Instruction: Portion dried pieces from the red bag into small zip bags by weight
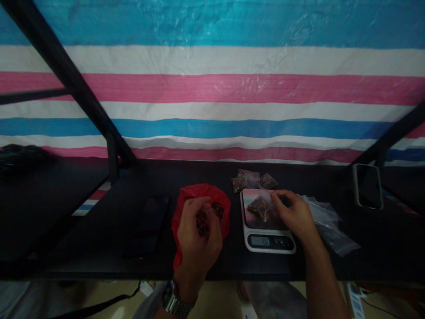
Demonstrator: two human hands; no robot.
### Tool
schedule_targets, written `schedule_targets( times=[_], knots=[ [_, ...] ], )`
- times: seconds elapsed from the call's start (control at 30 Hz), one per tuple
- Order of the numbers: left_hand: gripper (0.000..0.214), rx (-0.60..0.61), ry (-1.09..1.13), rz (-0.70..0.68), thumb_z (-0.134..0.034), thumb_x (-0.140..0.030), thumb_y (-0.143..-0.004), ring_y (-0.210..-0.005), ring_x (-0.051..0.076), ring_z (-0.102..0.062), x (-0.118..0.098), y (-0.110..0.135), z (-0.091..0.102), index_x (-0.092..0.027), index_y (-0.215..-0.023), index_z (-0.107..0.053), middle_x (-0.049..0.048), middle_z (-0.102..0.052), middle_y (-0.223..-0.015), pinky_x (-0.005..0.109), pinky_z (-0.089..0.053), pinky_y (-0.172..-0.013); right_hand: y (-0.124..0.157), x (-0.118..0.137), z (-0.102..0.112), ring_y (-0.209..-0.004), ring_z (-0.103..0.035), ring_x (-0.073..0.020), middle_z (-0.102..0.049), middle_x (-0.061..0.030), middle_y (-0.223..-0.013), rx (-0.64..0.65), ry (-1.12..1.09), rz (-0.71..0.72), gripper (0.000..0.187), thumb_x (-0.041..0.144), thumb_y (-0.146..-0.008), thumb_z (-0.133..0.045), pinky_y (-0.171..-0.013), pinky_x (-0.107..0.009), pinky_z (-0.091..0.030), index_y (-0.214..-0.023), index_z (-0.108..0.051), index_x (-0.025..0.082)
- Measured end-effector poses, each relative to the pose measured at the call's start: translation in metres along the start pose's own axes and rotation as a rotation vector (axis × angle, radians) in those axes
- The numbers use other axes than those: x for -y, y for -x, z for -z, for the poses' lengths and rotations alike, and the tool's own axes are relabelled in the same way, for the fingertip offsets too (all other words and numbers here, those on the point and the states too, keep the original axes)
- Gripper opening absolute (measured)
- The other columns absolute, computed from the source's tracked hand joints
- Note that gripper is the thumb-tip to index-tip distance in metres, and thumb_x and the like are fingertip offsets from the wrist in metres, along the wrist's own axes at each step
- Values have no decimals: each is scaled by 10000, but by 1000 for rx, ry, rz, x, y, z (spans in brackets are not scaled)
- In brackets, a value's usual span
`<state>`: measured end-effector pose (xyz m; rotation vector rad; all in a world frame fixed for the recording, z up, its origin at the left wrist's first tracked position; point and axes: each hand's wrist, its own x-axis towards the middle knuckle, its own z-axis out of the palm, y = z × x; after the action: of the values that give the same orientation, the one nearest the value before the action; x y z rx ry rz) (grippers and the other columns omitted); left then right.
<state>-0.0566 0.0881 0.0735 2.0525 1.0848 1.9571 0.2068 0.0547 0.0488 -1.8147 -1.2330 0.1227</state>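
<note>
A small clear zip bag (pixel 262 208) with dark, dried bits in it lies on the plate of a white kitchen scale (pixel 270 241), whose display seems to read 10.0. My right hand (pixel 295 212) pinches the bag's upper right edge between thumb and fingertips. Over an opened red plastic bag (pixel 226 217) is my left hand (pixel 199 235), its fingers curled and the thumb tip close to them. Dark reddish-brown dried bits (pixel 202 223) show inside the red bag through the loop of thumb and fingers. Anything between those fingertips is too small to make out.
Several filled zip bags (pixel 245 180) lie behind the scale. Flat clear bags (pixel 327 221) are at its right. A dark flat object (pixel 148 226) rests left of the red bag. A phone-like object (pixel 368 186) leans at the far right. Black frame bars (pixel 76 88) slant above the black table (pixel 99 239).
</note>
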Motion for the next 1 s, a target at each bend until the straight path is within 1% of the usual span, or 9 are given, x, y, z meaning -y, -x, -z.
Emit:
schedule_targets(
  times=[0.13, 0.2, 0.3, 0.4, 0.47, 0.6, 0.83, 0.9, 1.0],
  knots=[
    [251, 140, 93, 95, -575, -79, -957, -764, 136, -659, -6, 6, -6, -231, -1152, -620, 17, -653, -946, 242, -540, -667, 3, 17, 4, -777, -685, -265, -784, -70, -826, 22, -85, -9, 372, 570, -874, -625, -788, -406, -528, -854, -761, 224],
    [299, 245, 132, 186, -626, -153, -963, -934, 184, -695, -8, 10, -11, -244, -1247, -620, 66, -685, -1108, 295, -581, -785, 6, 33, 7, -737, -659, -232, -757, -48, -807, 81, -202, 9, 321, 528, -887, -655, -710, -352, -515, -880, -758, 224],
    [398, 369, 209, 368, -692, -261, -950, -1175, 248, -676, -9, 13, -17, -258, -1342, -625, 100, -690, -1315, 394, -563, -994, 13, 60, 6, -791, -670, -216, -746, -33, -830, 239, -378, 93, 223, 444, -902, -708, -736, -322, -526, -837, -753, 235],
    [168, 503, 403, 573, -624, -342, -1000, -972, 214, -708, -7, 12, -21, -226, -1064, -728, 55, -762, -1048, 346, -566, -893, 20, 80, -6, -829, -693, -215, -758, -37, -888, 333, -524, 86, 211, 452, -885, -771, -744, -316, -549, -870, -749, 242],
    [243, 479, 515, 694, -590, -390, -1017, -807, 180, -682, -4, 9, -23, -211, -908, -714, 23, -732, -871, 296, -553, -762, 24, 87, -17, -836, -707, -214, -766, -33, -932, 333, -642, 27, 270, 474, -844, -825, -742, -317, -563, -971, -729, 256],
    [269, 320, 598, 809, -647, -442, -980, -760, 163, -678, 2, 4, -22, -196, -896, -714, 9, -721, -827, 251, -541, -693, 27, 92, -34, -846, -708, -201, -752, -9, -907, 331, -788, -23, 326, 465, -842, -847, -766, -308, -561, -1033, -663, 276],
    [281, 358, 555, 742, -641, -422, -983, -741, 148, -616, 7, 3, -17, -184, -851, -710, 7, -694, -811, 243, -501, -694, 29, 98, -43, -716, -582, -140, -620, 40, -760, 146, -827, -5, 326, 377, -822, -869, -683, -244, -478, -861, -567, 262],
    [278, 366, 552, 727, -630, -411, -991, -751, 149, -610, 6, 4, -17, -183, -851, -703, 10, -688, -819, 244, -494, -700, 30, 102, -45, -716, -575, -140, -611, 43, -758, 113, -838, 9, 313, 361, -830, -858, -685, -244, -479, -884, -564, 267],
    [260, 365, 557, 723, -635, -395, -988, -753, 151, -615, 6, 4, -17, -184, -852, -699, 13, -688, -831, 246, -495, -699, 32, 106, -48, -721, -582, -149, -647, 31, -799, 171, -793, 20, 265, 351, -868, -814, -682, -257, -485, -1014, -607, 274]
  ],
)
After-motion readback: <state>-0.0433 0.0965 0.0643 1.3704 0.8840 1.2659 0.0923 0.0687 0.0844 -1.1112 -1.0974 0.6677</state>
